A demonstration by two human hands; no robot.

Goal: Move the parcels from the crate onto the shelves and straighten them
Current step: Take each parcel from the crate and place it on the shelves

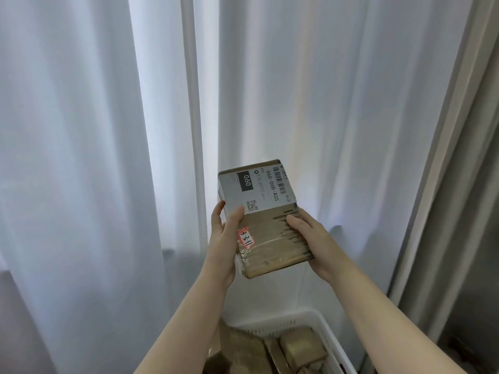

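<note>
A brown cardboard parcel point(266, 220) with a white shipping label and a small red-edged sticker is held up in front of the curtain. My left hand point(224, 238) grips its left edge, thumb on the top face. My right hand point(310, 238) holds its right edge, thumb on the taped top. Below, at the bottom of the view, stands a white plastic crate point(310, 318) with several more brown parcels point(299, 346) inside. No shelf is in view.
White curtains point(108, 130) hang across the whole background. A grey wall or cabinet edge point(464, 211) runs down the right side. A patch of floor shows at the lower left.
</note>
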